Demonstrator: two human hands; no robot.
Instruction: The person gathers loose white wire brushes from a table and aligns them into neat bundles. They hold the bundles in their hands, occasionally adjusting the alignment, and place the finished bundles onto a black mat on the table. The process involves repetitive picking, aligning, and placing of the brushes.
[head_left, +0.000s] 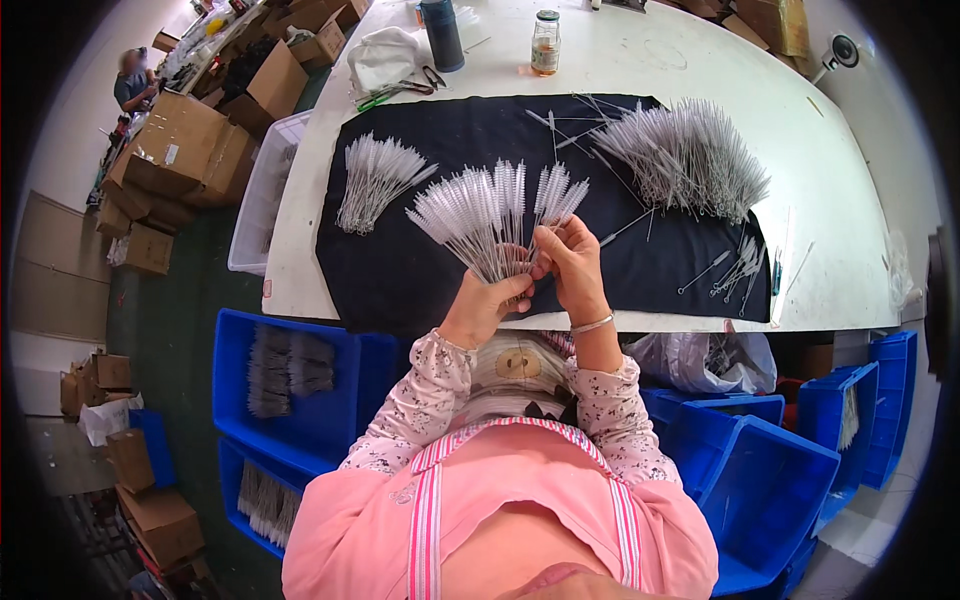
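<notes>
My left hand [482, 303] is closed round the wire stems of a fanned bunch of thin tube brushes [462, 207] with white bristles, heads pointing away from me. Beside it, my right hand [573, 265] pinches the stems of a smaller group of the same brushes [556, 194], set slightly apart from the fan. Both hands are close together above a black cloth [375, 280] at the table's near edge. A bundle of brushes [375, 172] lies on the cloth to the left. At the right is a large heap of brushes [690, 155], with several loose ones around it.
On the white table [640, 45] stand a dark bottle [441, 38] and a glass jar [545, 45], near a white cloth [385, 58] and scissors [433, 78]. Blue bins [225, 370] flank me, some holding brushes. Cardboard boxes [180, 140] and another person [133, 82] are far left.
</notes>
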